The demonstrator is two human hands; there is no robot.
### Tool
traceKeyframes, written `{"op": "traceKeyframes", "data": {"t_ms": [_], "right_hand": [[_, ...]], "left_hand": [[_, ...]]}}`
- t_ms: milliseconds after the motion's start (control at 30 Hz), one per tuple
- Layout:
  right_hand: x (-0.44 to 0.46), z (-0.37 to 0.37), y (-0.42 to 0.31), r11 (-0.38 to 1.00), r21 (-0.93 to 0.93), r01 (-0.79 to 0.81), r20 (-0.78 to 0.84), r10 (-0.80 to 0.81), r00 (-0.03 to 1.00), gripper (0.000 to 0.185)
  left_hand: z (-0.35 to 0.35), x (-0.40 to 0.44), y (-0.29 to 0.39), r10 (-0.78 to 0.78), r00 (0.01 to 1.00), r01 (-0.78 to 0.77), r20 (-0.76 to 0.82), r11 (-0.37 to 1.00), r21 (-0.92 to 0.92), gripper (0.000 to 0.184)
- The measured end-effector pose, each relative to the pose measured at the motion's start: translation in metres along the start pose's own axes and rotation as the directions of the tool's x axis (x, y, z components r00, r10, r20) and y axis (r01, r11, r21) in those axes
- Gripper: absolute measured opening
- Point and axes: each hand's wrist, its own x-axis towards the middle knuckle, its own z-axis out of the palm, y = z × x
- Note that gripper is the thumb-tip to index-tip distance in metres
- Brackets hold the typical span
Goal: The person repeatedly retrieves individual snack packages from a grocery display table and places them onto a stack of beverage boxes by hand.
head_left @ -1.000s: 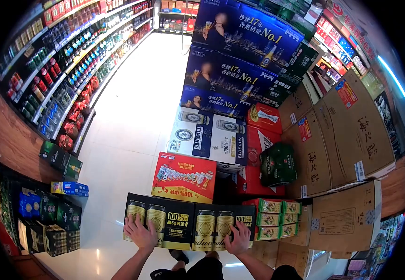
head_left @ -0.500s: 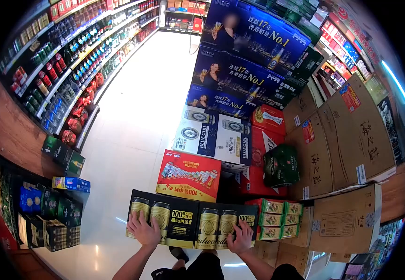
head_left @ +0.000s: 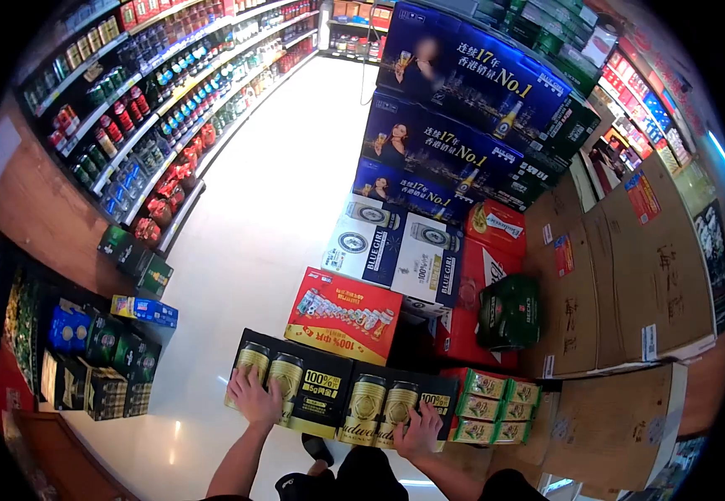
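Two black and gold beer cartons [head_left: 304,405] with pictures of gold cans lie side by side in front of me, near the bottom of the view. My left hand [head_left: 255,399] rests on the left carton with its fingers spread over the printed cans. On the right carton [head_left: 379,409], my right hand [head_left: 418,432] lies near the front corner, fingers apart. Just beyond them is a red beer carton [head_left: 343,313]. Green and gold packets [head_left: 483,407] stand close to the right carton's edge.
Blue beer cartons [head_left: 454,67] are stacked high ahead, with white Blue Girl cartons [head_left: 391,250] below. A green Becks pack [head_left: 508,311] and large brown cardboard boxes [head_left: 629,284] stand at right. Drink shelves [head_left: 137,125] line the left; smaller packs [head_left: 120,351] sit at lower left.
The surroundings have shifted rightward in view, as the camera turned slightly left. Both hands stay on the black and gold cartons, which appear slightly more slanted.
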Motion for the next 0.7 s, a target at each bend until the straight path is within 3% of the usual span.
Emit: {"op": "traceKeyframes", "data": {"t_ms": [200,300,333,400,533,600,667,700], "right_hand": [[-0.002,-0.003,0.004,1.0,0.009,0.016,0.032,-0.016,0.999,0.047],[-0.002,-0.004,0.005,0.998,0.031,0.053,-0.016,-0.053,0.998,0.049],[-0.005,-0.002,0.003,0.997,0.044,0.057,-0.032,-0.056,0.998,0.049],[-0.003,-0.003,0.006,0.995,0.057,0.078,-0.074,-0.073,0.995,0.05],[-0.003,-0.006,0.005,0.996,0.067,0.065,-0.098,-0.058,0.993,0.047],[-0.004,-0.011,0.002,0.998,0.046,0.048,-0.101,-0.044,0.994,0.044],[-0.008,-0.006,0.003,0.997,0.01,0.08,-0.136,-0.078,0.988,0.045],[-0.009,-0.005,0.005,0.999,0.004,0.043,-0.109,-0.043,0.993,0.045]], "left_hand": [[-0.005,0.001,0.011,-0.062,0.998,0.061,0.033,0.998,0.034,0.044],[-0.001,-0.004,0.013,-0.066,0.998,0.067,-0.024,0.996,0.056,0.042],[0.005,-0.008,0.009,-0.01,0.993,0.018,-0.117,0.997,0.07,0.038],[-0.003,-0.016,0.017,-0.07,0.995,0.079,-0.069,0.987,0.14,0.038],[0.001,-0.101,0.033,-0.23,0.968,0.24,-0.101,0.967,0.091,0.035],[-0.011,-0.167,0.034,-0.224,0.975,0.223,-0.011,0.973,-0.051,0.035],[-0.016,-0.249,0.018,-0.288,0.919,0.322,0.27,0.943,-0.088,0.034],[-0.006,-0.299,-0.004,-0.343,0.842,0.42,0.417,0.901,-0.106,0.04]]}}
